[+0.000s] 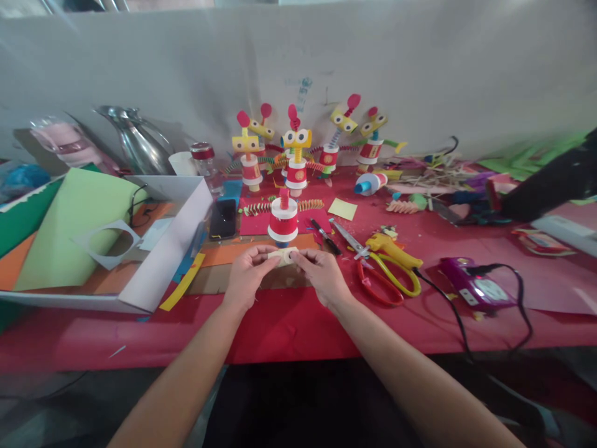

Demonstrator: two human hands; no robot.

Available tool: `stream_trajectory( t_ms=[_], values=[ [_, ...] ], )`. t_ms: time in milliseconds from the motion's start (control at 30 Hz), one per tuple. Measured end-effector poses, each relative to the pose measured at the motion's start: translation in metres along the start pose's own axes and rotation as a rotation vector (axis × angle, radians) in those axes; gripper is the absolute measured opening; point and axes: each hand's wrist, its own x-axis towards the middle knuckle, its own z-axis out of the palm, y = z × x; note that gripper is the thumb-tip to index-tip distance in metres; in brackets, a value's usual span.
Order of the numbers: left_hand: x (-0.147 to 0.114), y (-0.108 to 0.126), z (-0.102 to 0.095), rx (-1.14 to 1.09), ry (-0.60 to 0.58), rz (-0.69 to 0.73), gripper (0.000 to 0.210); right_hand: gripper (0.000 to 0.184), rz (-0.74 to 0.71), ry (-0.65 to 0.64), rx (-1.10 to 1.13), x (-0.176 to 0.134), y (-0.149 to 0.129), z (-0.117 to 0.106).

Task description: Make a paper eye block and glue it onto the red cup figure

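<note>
Between my two hands is a small pale-yellow paper piece with round eyes, held near the front of the table. The fingers of my left hand pinch its left end. My right hand grips the right end, its thumb beside a dark eye pupil. Just beyond stands a red and white paper cup body with pleated paper arms stretched out to both sides and a red piece on top. A brown cardboard strip and an orange sheet lie under and around my hands.
Several finished paper-cup figures stand along the back wall. To the right lie scissors, a yellow glue gun, a black pen and a purple power box. A white box with coloured paper sits left, near a phone.
</note>
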Motion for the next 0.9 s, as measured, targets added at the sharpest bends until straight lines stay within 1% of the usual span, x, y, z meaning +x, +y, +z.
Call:
stream_trajectory(
  t_ms=[367,500,733,833,900],
  values=[
    [0.003,-0.006,0.001,-0.038,0.057,-0.015,0.030,0.034,-0.046,0.017,0.020,0.001,0.007,0.004],
    [0.003,-0.006,0.001,-0.038,0.060,-0.017,0.032,0.033,-0.064,0.017,0.029,0.001,0.008,0.004],
    [0.002,0.002,-0.002,-0.082,0.063,0.015,0.035,0.036,-0.050,-0.050,0.088,0.001,0.005,0.003],
    [0.001,0.004,-0.004,-0.077,0.041,0.033,0.037,0.031,-0.046,-0.071,0.110,0.000,0.002,0.002],
    [-0.001,0.004,-0.005,-0.065,0.005,0.039,0.043,0.027,-0.045,-0.075,0.111,-0.001,0.000,0.001]
  ],
)
